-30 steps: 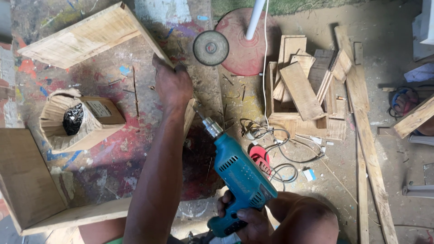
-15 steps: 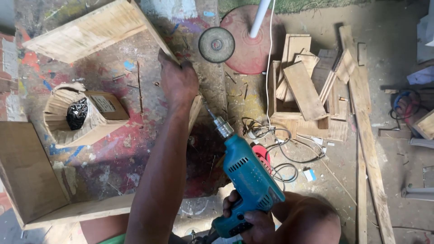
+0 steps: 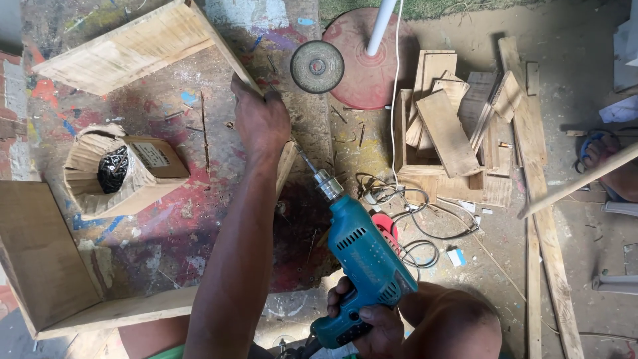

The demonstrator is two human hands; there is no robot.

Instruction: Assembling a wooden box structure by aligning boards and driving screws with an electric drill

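While the left hand [image 3: 260, 121] presses closed over the edge of a wooden frame [image 3: 143, 46] on the paint-stained table [image 3: 166, 226], the right hand [image 3: 367, 324] grips the handle of a teal drill [image 3: 364, 266], its bit angled toward the frame just beside the left hand.

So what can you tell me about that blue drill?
The drill is a teal, plastic-bodied power tool with side vent slots, a silvery metal chuck and a thin bit. It lies slanted, with the bit pointing up-left at the edge of a wooden board. The right hand grips its handle at the bottom; the left hand presses on the board by the bit's tip.
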